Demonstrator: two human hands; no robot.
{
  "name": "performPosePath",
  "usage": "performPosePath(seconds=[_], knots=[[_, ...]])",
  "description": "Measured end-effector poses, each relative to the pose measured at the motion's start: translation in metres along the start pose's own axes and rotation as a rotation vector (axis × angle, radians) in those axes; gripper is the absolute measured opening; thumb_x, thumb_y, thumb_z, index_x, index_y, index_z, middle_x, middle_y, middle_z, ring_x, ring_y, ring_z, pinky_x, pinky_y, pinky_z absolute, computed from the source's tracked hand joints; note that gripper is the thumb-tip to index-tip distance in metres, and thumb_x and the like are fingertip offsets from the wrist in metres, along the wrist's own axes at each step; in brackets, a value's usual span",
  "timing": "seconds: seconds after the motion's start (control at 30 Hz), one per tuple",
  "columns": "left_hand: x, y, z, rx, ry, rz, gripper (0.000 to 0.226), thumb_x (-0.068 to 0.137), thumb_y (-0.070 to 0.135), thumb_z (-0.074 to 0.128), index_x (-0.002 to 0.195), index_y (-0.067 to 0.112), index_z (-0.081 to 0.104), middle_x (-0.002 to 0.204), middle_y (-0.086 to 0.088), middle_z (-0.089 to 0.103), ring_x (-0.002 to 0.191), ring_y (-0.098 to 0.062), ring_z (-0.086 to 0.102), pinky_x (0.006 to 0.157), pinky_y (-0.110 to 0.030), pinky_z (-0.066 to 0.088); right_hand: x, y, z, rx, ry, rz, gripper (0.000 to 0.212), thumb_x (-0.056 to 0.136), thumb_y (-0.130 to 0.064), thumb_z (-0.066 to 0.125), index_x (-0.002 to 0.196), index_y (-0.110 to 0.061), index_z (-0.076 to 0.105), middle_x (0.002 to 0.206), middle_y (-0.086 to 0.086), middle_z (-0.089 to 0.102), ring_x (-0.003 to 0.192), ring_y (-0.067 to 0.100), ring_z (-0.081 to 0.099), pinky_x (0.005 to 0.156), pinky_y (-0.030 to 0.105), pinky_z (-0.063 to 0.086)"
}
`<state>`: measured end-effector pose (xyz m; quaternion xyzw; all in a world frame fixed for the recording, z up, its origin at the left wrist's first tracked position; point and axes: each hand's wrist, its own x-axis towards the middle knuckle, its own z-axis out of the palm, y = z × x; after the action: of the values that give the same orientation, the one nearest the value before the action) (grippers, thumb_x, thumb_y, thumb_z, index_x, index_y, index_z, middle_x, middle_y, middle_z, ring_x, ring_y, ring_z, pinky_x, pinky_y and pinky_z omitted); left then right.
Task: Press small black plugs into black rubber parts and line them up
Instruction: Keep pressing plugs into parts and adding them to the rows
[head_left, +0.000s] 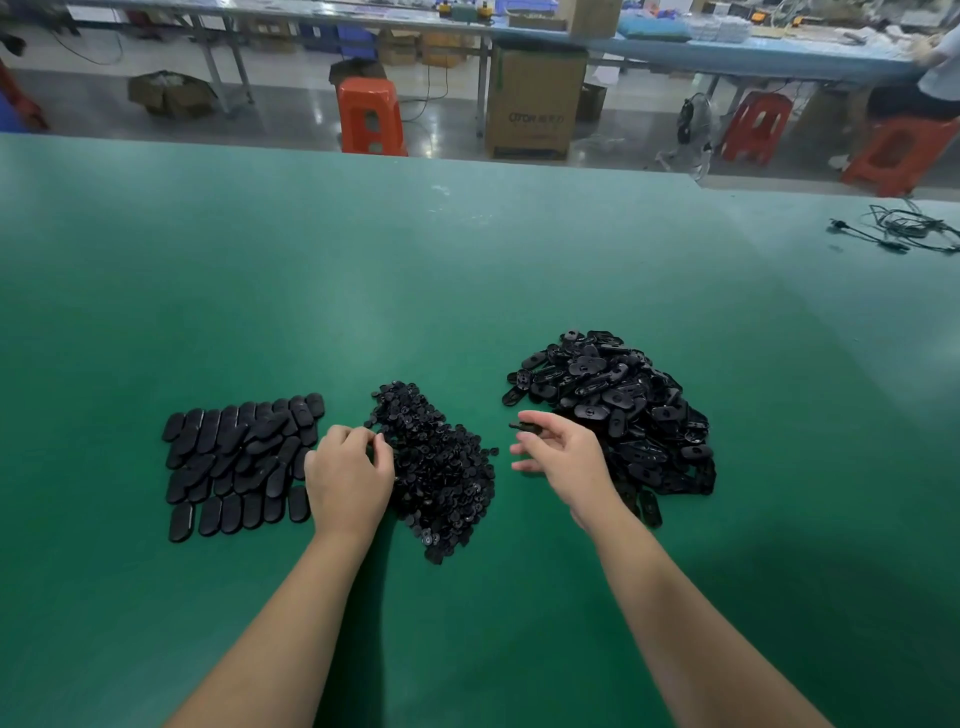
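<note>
Right hand (558, 457) grip pinches rubber part (523, 427).

Matt green mat (467, 260); glossy, prob. rubber parts (613, 410).

Small black plugs (436, 467): loose heap, centre of table. Black rubber parts (618, 410): oval, holed, piled loosely at right. Finished parts (239, 462): flat, smooth side up, overlapping rows at left.

Bare forearms and hands (348, 480), no sleeves
</note>
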<state>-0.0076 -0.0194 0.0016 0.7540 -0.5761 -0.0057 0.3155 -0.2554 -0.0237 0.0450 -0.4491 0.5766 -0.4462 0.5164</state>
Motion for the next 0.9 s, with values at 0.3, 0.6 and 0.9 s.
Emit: performPosePath(seconds=[0.3, 0.6, 0.9], knots=[[-0.001, 0.001, 0.001, -0.012, -0.006, -0.02, 0.014, 0.092, 0.017, 0.065, 0.089, 0.007, 0.075, 0.088, -0.006, 0.065, 0.075, -0.026, 0.058, 0.078, -0.043, 0.044, 0.001, 0.012, 0.01, 0.137, 0.06, -0.033, 0.03, 0.101, 0.002, 0.055, 0.124, -0.017, 0.062, 0.101, 0.016, 0.071, 0.087, 0.019, 0.076, 0.082, 0.027, 0.061], [-0.001, -0.001, -0.001, 0.008, -0.022, -0.044, 0.014, 0.089, 0.016, 0.069, 0.1, 0.011, 0.077, 0.093, -0.006, 0.065, 0.075, -0.024, 0.058, 0.08, -0.041, 0.043, 0.0, 0.017, 0.021, 0.21, 0.094, 0.012, 0.007, 0.102, -0.007, 0.058, 0.108, -0.007, 0.057, 0.099, 0.012, 0.075, 0.084, 0.023, 0.077, 0.068, 0.027, 0.062], [0.0, -0.002, -0.001, 0.002, -0.015, -0.049, 0.011, 0.09, 0.019, 0.07, 0.094, 0.012, 0.077, 0.09, -0.004, 0.065, 0.071, -0.023, 0.057, 0.077, -0.039, 0.04, 0.001, 0.032, 0.021, 0.072, 0.083, -0.036, 0.013, 0.103, -0.02, 0.057, 0.097, -0.011, 0.062, 0.086, 0.005, 0.075, 0.07, 0.022, 0.073, 0.068, 0.04, 0.062]])
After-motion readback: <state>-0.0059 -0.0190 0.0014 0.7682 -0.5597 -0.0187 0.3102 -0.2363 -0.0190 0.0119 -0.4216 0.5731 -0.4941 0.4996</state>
